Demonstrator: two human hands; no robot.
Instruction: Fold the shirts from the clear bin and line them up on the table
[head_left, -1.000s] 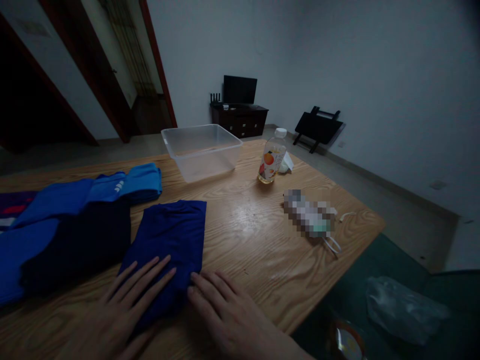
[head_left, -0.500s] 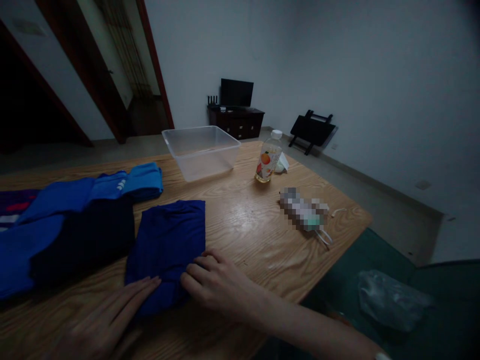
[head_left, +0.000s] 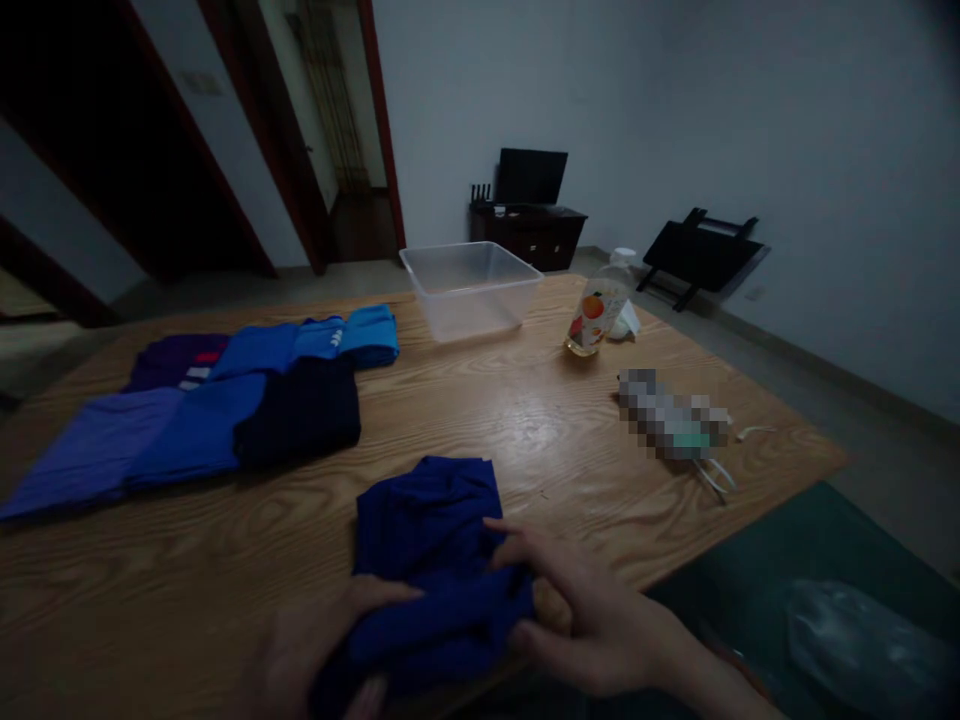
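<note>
A dark blue garment point(head_left: 431, 515) lies partly folded near the table's front edge, its near part lifted and bent over. My left hand point(head_left: 330, 640), somewhat blurred, grips the lower left of that fold, thumb on top and fingers underneath. At the fold's right end my right hand point(head_left: 585, 610) holds the cloth between thumb and fingers, with the index finger stretched over it. Further left lie folded clothes in two rows, among them a black piece point(head_left: 300, 415), a purple piece point(head_left: 97, 440) and a light blue piece point(head_left: 369, 335).
A clear plastic bin point(head_left: 480, 300) stands at the back of the wooden table point(head_left: 210, 560). To its right are a drink bottle point(head_left: 598, 305) and a pixelated item point(head_left: 667, 415) with white cords. A plastic bag point(head_left: 862, 640) rests on a dark green seat at the right.
The view has swung left, so things sit further right. Both hands have gone from resting on the garment to gripping its near edge, which is now raised and folded over.
</note>
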